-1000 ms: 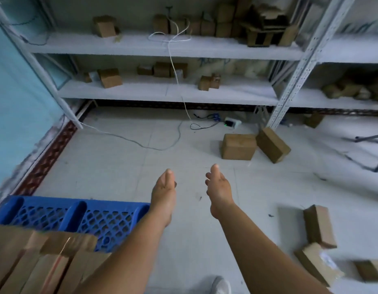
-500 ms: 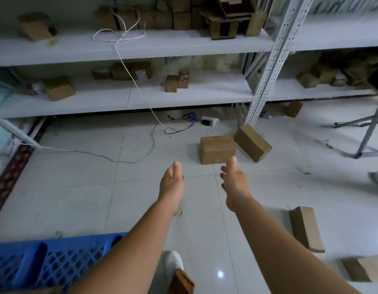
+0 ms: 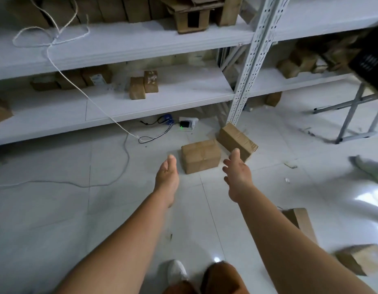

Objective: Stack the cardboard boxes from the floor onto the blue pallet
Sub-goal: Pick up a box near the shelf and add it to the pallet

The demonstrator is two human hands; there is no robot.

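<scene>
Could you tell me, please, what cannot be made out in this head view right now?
- Blue pallet: out of frame, so its load is unknown.
- Box at lower right: motion-blurred, edges unclear.
- Box beside the right forearm: partly hidden by that arm.
- Tilted box: near corner covered by the right hand.
- Dark object at upper right: cut off by the edge, unidentifiable.
</scene>
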